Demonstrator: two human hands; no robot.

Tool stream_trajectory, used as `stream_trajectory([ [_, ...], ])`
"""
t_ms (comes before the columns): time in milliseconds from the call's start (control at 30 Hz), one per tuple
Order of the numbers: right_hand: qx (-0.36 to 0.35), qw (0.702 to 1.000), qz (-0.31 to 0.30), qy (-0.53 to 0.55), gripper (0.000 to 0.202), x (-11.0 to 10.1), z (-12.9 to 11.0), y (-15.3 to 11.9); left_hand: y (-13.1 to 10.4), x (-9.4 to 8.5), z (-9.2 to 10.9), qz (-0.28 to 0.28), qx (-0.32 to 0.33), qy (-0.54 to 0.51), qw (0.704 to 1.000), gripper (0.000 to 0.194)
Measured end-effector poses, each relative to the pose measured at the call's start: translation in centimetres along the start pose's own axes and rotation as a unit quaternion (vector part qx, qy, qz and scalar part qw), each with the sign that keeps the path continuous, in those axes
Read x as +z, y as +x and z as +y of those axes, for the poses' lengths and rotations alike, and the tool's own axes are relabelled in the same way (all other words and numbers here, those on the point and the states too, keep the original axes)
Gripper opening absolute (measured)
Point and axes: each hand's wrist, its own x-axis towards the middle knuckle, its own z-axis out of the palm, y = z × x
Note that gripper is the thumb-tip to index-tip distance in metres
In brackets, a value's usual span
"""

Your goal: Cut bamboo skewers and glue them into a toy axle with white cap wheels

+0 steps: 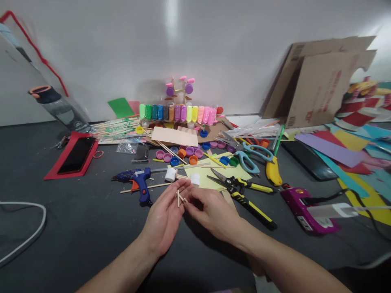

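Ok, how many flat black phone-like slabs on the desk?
2: one slab on the red sheet at left, the other at right by the purple sheet. Papers might hide more.

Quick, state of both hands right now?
Left hand: open, palm up, short wooden sticks lying on it.
Right hand: fingers curled, fingertips at the sticks; whether they grip one cannot be told.

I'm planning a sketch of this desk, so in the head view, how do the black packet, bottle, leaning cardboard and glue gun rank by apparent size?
Largest to smallest:
Leaning cardboard
Bottle
Glue gun
Black packet
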Motion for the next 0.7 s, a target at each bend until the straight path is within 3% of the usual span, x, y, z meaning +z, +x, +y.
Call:
stream_trajectory([
  [167,0.029,0.999,0.018,0.015,0.017,-0.8,0.8,0.2,-0.4,0.0,0.0,-0.019,0.019,0.095,0.995,0.019],
  [300,0.038,0.998,0.04,0.035,0.018,-2.2,1.6,0.3,-0.6,-0.3,-0.1,-0.046,0.033,0.245,0.968,0.019],
  [600,0.053,0.995,0.042,0.073,0.013,-4.1,2.4,0.5,-1.8,-1.2,1.9,-0.123,0.09,0.518,0.842,0.031],
  [700,0.049,0.992,-0.018,0.116,0.013,-4.4,2.4,0.2,-2.4,-1.8,2.9,-0.132,0.098,0.623,0.765,0.031],
])
